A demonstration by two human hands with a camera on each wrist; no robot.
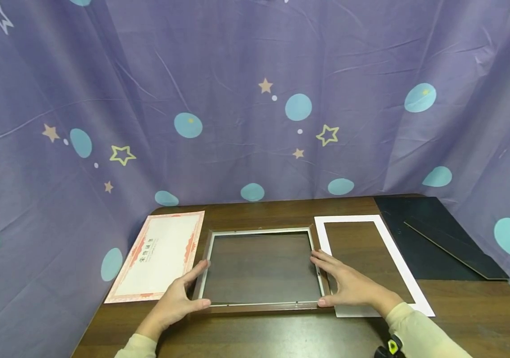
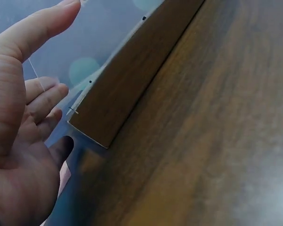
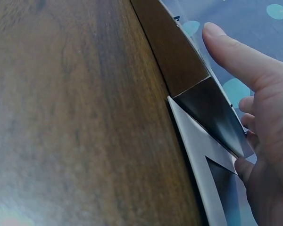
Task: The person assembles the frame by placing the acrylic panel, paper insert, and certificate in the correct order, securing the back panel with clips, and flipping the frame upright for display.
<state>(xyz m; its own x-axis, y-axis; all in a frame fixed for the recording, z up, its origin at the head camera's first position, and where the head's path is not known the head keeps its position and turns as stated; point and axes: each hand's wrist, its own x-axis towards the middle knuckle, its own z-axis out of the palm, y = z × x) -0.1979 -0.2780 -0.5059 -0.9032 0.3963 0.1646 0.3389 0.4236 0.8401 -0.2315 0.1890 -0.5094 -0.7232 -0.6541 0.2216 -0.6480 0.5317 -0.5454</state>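
Note:
A brown picture frame (image 1: 261,309) lies flat near the middle of the table, with a pale inner lip and what looks like a clear pane (image 1: 261,271) inside it. My left hand (image 1: 176,301) is at the frame's left side, thumb and fingers spread near its edge and lower left corner. On the other side, my right hand (image 1: 349,286) reaches over a white mat (image 1: 398,253), fingertips at the frame's right edge and thumb at its lower right corner. Both wrist views show the frame's brown outer side (image 2: 122,80) standing on the wood, with the fingers loosely extended.
A certificate sheet (image 1: 161,258) with a red patterned border lies to the left. The white mat partly reaches under the frame's right side. Behind it at the right is a black backing board (image 1: 398,214) with a stand leg (image 1: 456,248). A purple curtain (image 1: 237,99) surrounds the wooden table (image 1: 255,338).

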